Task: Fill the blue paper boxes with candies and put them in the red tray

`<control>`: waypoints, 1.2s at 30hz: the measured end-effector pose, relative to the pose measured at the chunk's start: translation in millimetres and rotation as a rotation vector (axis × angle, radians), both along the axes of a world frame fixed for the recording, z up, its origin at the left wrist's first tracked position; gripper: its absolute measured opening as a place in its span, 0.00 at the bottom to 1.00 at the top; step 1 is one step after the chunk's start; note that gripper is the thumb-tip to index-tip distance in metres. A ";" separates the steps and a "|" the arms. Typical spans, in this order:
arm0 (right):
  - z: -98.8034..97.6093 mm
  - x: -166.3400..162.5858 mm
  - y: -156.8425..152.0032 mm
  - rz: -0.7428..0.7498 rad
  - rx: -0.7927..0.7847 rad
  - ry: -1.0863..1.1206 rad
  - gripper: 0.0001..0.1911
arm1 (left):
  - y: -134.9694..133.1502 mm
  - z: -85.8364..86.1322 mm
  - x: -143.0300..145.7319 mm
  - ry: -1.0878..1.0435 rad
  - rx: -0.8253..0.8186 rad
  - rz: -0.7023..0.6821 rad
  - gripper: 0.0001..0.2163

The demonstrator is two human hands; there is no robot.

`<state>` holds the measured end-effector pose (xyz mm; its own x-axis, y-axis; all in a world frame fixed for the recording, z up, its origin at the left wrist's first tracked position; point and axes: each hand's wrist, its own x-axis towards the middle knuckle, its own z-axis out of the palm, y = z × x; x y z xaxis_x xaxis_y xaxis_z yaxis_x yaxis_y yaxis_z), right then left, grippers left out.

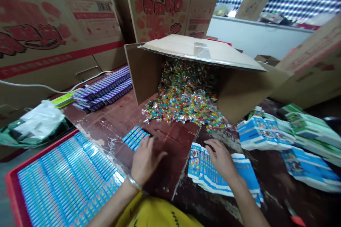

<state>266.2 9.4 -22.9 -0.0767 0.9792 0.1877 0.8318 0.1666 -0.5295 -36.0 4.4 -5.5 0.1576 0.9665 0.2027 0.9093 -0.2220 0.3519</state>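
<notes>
My left hand [145,159] lies on the dark red table [170,138] with its fingers stretched toward a small row of blue packed boxes [135,137], the fingertips at their near edge. My right hand [220,158] rests with curved fingers on a fanned stack of flat blue-and-white cartons [205,175]; I cannot make out whether it grips one. A cardboard box [149,71] lying on its side spills a heap of small colourful wrapped candies [186,103] just beyond both hands.
A red tray [10,188] filled with rows of blue boxes sits at the near left. Purple boxes [103,87] are stacked at the far left. More flat blue and green cartons [266,131] lie to the right. Large printed cardboard boxes [53,25] stand behind.
</notes>
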 end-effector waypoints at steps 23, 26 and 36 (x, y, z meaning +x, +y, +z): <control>32.4 -64.9 -18.6 -0.062 -0.256 0.827 0.16 | -9.3 7.1 75.7 -0.968 -0.470 -0.332 0.29; 33.5 -67.2 -28.1 0.132 -0.272 0.757 0.18 | -2.9 14.4 65.4 -1.354 -0.735 -0.398 0.28; 52.7 -61.0 -19.7 0.226 -0.519 0.740 0.10 | -6.1 17.2 47.3 -1.422 -0.978 -0.328 0.15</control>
